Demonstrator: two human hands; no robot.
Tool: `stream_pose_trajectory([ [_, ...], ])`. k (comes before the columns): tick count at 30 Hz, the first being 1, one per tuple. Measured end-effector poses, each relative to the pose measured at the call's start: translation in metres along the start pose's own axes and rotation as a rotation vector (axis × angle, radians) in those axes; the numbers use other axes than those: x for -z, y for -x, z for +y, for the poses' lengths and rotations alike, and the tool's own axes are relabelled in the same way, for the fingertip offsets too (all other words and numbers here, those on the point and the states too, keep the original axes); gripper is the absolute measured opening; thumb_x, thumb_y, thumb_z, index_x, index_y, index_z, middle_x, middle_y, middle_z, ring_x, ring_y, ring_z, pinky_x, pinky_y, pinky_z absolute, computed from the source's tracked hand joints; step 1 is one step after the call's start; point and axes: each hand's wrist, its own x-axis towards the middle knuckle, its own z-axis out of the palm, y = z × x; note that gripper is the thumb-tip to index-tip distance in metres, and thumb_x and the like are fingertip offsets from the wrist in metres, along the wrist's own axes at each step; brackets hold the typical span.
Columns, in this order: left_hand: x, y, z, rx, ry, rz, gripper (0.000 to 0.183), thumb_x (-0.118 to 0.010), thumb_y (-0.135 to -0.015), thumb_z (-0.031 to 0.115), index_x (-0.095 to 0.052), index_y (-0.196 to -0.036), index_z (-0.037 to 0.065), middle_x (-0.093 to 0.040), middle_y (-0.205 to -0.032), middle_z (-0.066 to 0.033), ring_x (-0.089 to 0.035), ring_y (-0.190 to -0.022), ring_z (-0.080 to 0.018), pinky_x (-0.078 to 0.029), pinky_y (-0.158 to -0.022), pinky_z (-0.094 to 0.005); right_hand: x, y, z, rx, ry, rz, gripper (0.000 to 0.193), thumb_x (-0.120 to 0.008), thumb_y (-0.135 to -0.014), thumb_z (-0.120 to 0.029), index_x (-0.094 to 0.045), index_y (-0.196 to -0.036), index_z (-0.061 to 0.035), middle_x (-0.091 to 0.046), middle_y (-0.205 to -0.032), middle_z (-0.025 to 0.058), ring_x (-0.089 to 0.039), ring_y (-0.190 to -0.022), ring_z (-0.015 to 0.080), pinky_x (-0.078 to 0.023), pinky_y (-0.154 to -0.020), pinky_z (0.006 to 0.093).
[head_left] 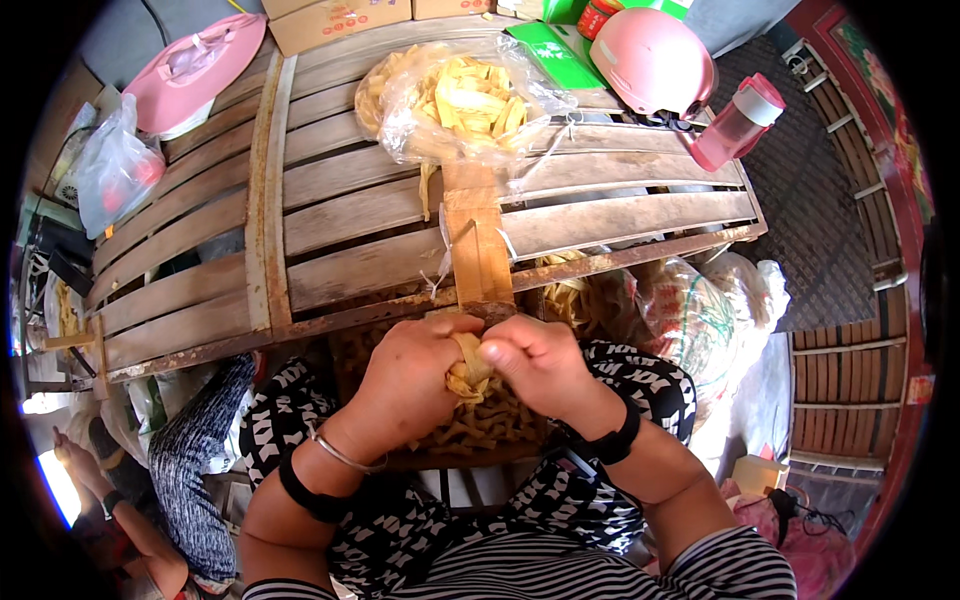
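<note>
Left fingers (452, 325), right fingers (522, 335): curled tight, gripping | yellow strip (467, 372): between them, bunched below

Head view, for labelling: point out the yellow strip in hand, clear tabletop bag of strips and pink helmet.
Yellow strip (467, 374), head view: visible middle.
Clear bag (406, 140), head view: lower left wall.
Pink helmet (652, 62), head view: shell.

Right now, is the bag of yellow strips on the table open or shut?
Open: the plastic bag gapes, and yellow strips show bare inside.
</note>
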Motion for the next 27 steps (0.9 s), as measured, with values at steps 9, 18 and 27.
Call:
stream_pose_trajectory([
  [9,0.020,0.003,0.012,-0.004,0.596,0.222,0.008,-0.059,-0.084,0.002,-0.063,-0.080,-0.004,-0.064,-0.102,-0.0135,-0.064,-0.095,-0.0240,-0.049,-0.085,-0.0331,-0.004,-0.001,-0.019,-0.628,-0.543,-0.232,0.045,-0.040,-0.100,-0.040,-0.057,-0.078,-0.0038,-0.046,-0.056,-0.0019,-0.043,-0.047,0.0095,-0.036,-0.046,0.0228],
  [18,0.027,0.001,0.006,0.301,0.806,0.292,0.014,-0.061,-0.086,0.007,-0.062,-0.094,-0.004,-0.063,-0.087,-0.0055,-0.062,-0.082,-0.0146,-0.050,-0.077,-0.0279,0.006,-0.001,-0.004,-0.643,-0.948,-0.406,0.046,-0.044,-0.097,-0.045,-0.056,-0.078,-0.0048,-0.040,-0.059,-0.0046,-0.028,-0.047,0.0042,-0.020,-0.043,0.0209],
  [27,0.010,-0.001,-0.004,0.454,0.974,0.287,0.008,-0.065,-0.084,0.002,-0.058,-0.089,0.003,-0.061,-0.077,-0.0038,-0.058,-0.065,-0.0099,-0.049,-0.059,-0.0233,0.025,-0.011,0.000,-0.443,-0.465,-0.113,0.022,-0.065,-0.089,-0.024,-0.062,-0.083,-0.0034,-0.060,-0.074,-0.0022,-0.048,-0.062,0.0026,-0.039,-0.053,0.0192],
])
